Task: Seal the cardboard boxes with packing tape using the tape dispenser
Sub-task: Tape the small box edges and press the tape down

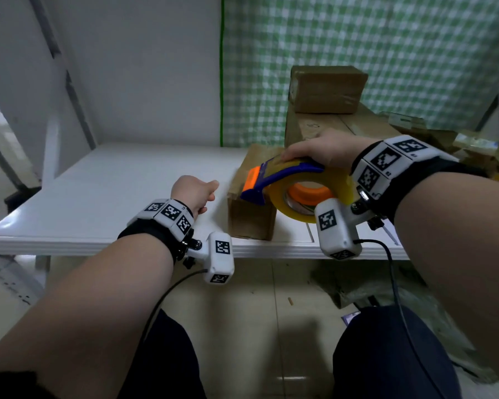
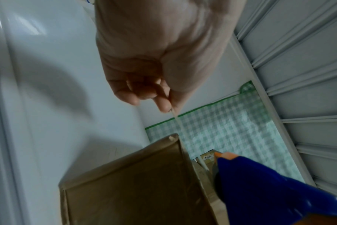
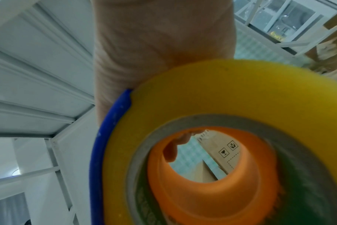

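A small brown cardboard box [image 1: 249,217] [image 2: 137,190] stands on the white table [image 1: 121,185], close to its front edge. My right hand [image 1: 323,151] [image 3: 160,45] grips the blue and orange tape dispenser [image 1: 283,174] [image 2: 269,187] from above, holding it over the box's right side. The dispenser carries a yellowish tape roll [image 1: 280,205] [image 3: 221,91] on an orange hub. My left hand [image 1: 195,192] [image 2: 154,97] is to the left of the box. Its thumb and fingertips pinch a thin tape strip [image 2: 176,118], seen edge-on, which runs down along the box's edge toward the dispenser.
Behind the small box, a medium cardboard box [image 1: 326,87] is stacked on a large one [image 1: 329,125]. More flattened cardboard [image 1: 444,139] lies at the right. A green checked cloth [image 1: 357,47] hangs at the back. Bare white tabletop stretches to the left.
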Demonstrator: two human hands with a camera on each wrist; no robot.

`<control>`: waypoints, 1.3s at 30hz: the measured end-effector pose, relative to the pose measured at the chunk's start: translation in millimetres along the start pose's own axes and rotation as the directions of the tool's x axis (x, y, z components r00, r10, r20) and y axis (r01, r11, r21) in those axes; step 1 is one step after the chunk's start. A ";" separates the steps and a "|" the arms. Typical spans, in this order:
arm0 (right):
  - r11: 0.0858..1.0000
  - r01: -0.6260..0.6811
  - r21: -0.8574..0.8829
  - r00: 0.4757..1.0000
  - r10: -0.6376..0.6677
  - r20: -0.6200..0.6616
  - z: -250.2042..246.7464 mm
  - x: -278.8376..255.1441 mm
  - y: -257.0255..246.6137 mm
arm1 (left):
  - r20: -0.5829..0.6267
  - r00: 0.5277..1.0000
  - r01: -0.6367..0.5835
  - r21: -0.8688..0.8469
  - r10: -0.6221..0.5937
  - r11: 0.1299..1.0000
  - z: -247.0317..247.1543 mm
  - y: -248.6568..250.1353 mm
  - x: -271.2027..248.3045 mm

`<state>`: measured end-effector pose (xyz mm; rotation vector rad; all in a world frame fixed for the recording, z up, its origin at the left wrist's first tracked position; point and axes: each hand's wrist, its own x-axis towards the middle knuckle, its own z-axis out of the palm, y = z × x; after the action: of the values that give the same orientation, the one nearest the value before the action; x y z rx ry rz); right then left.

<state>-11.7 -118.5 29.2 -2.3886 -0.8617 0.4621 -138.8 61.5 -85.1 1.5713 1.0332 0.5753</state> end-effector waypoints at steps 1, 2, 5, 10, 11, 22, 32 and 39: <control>1.000 -0.003 -0.022 1.000 0.003 -0.001 0.8 0.2 -2.7 | -0.002 1.000 -0.001 0.005 0.001 1.000 -0.2 -0.9 0.9; 0.999 -0.004 -0.046 1.000 0.004 -0.002 1.5 0.5 -5.1 | -0.005 1.000 -0.001 0.007 0.001 1.000 -0.5 -1.9 2.0; 0.996 -0.005 -0.091 1.000 0.006 0.006 3.5 1.7 -10.8 | -0.007 1.000 0.004 0.005 -0.004 1.000 -1.8 -4.8 5.8; 0.986 -0.022 -0.167 1.000 0.020 -0.018 6.9 3.5 -17.7 | -0.007 1.000 0.006 0.010 -0.006 1.000 -1.2 -7.2 9.4; 0.984 -0.027 -0.177 1.000 0.024 -0.020 7.6 3.6 -18.6 | -0.007 1.000 0.009 0.012 -0.009 1.000 -0.6 -7.4 9.7; 0.962 -0.113 -0.248 0.993 0.114 -0.008 16.6 4.9 -29.1 | 0.078 0.992 0.095 0.010 -0.095 0.995 5.8 -23.4 9.2; 0.870 -0.174 -0.462 0.984 0.171 -0.048 24.6 6.9 -43.5 | 0.222 0.964 0.170 -0.089 -0.146 0.981 12.0 -33.8 9.5; 0.806 -0.196 -0.559 0.979 0.196 -0.060 25.5 12.0 -47.7 | 0.280 0.936 0.201 0.078 -0.215 0.977 5.8 -35.0 11.8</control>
<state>-37.9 -70.2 36.3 -3.0462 -0.8381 0.3109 -139.1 68.6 -121.7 1.5107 0.9795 0.1704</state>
